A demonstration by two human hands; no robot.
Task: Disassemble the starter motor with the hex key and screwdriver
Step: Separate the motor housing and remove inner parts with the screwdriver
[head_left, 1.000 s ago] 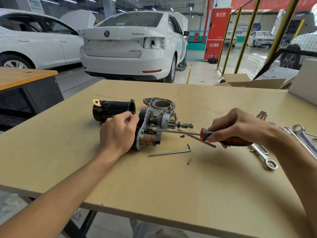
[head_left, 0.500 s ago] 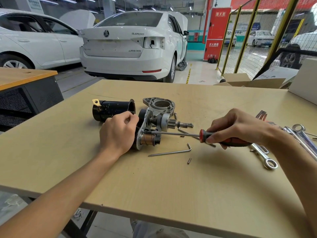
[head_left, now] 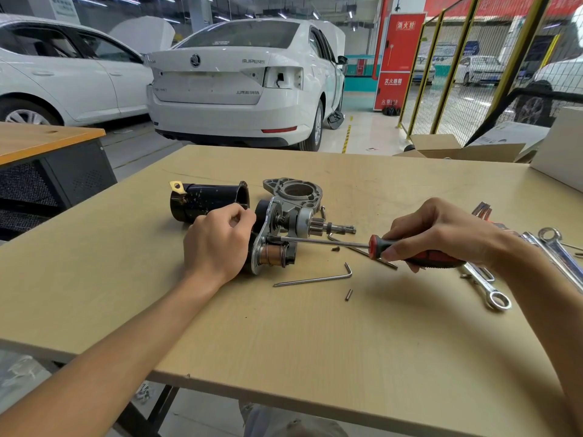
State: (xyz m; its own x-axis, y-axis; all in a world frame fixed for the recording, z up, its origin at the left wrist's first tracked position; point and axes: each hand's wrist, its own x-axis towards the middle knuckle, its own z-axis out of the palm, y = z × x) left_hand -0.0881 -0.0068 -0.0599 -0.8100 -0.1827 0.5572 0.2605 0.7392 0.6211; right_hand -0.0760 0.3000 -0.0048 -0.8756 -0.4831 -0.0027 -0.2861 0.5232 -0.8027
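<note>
head view: the left hand (head_left: pixel 217 244) gripped the partly stripped grey metal starter motor (head_left: pixel 284 230) lying on the pale wooden table (head_left: pixel 315 342). the right hand (head_left: pixel 441 231) clasped the red-and-black-handled screwdriver (head_left: pixel 416 255), tip at the motor's end plate. the bent steel hex key (head_left: pixel 315 279) lay just in front.

Starter motor (head_left: pixel 284 234) lies on its side, part stripped: silver end plate, copper coil exposed, pinion shaft pointing right. Black cylindrical housing (head_left: pixel 208 200) lies separate, just behind-left. Red-black screwdriver (head_left: pixel 372 247) tip on the plate. Hex key (head_left: pixel 315 279) flat on the table, just in front.
</note>
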